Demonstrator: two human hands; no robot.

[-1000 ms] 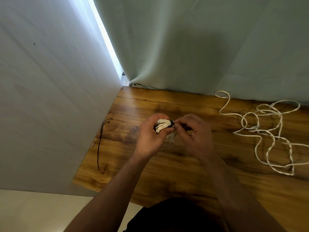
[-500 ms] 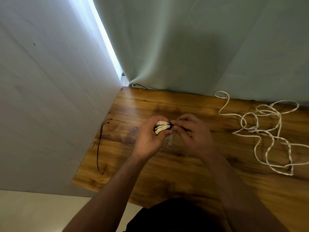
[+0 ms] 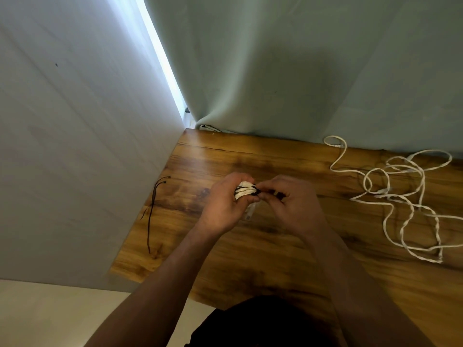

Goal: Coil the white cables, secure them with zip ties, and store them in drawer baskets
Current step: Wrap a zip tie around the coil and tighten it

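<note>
My left hand (image 3: 223, 206) grips a small coiled white cable (image 3: 243, 191) above the wooden table (image 3: 288, 246). A black zip tie (image 3: 256, 193) wraps the coil. My right hand (image 3: 293, 201) pinches the tie's tail just right of the coil. One cable end with its plug (image 3: 250, 211) hangs down below the coil between my hands. Most of the coil is hidden inside my left fist.
A loose tangle of white cable (image 3: 406, 196) lies on the table's right side, reaching the back edge. Spare black zip ties (image 3: 154, 204) lie near the left edge by the grey wall. A pale curtain (image 3: 300, 71) hangs behind the table.
My right hand has shifted slightly along the zip tie. The coil stays in my left hand in nearly the same place.
</note>
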